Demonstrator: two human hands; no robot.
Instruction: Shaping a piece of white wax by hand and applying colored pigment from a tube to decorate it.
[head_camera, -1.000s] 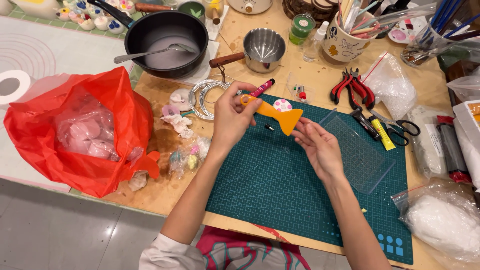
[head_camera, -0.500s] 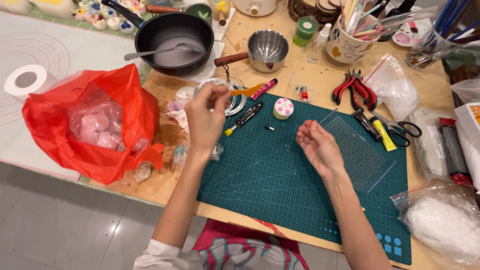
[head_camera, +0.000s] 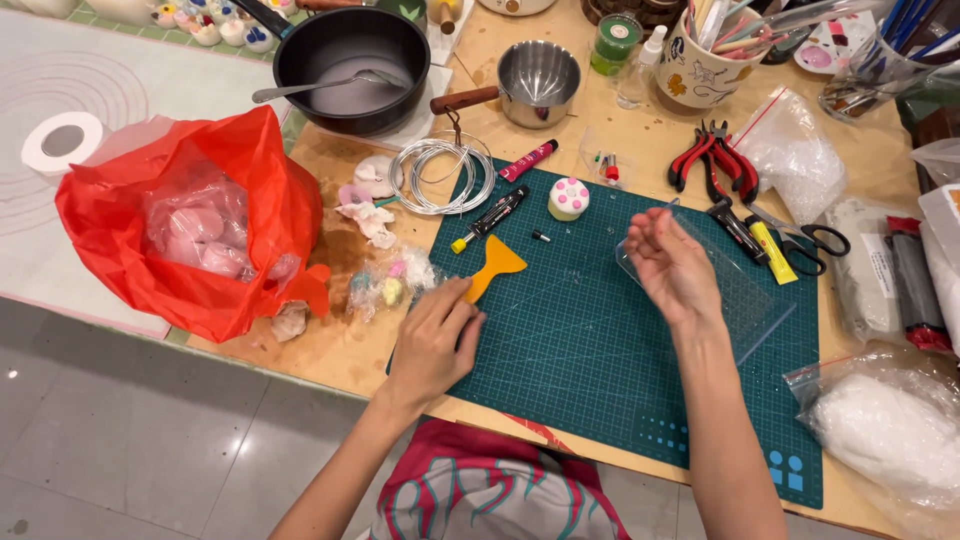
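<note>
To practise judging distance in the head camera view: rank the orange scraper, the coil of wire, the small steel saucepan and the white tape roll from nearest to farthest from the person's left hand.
1. orange scraper: touching the left hand, on the mat.
2. coil of wire: beyond the scraper, at the mat's corner.
3. small steel saucepan: farther back, slightly right.
4. white tape roll: far left.

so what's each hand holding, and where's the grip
The left hand holds the orange scraper by the lower end of its handle. The right hand seems empty, fingers curled above the clear sheet.
</note>
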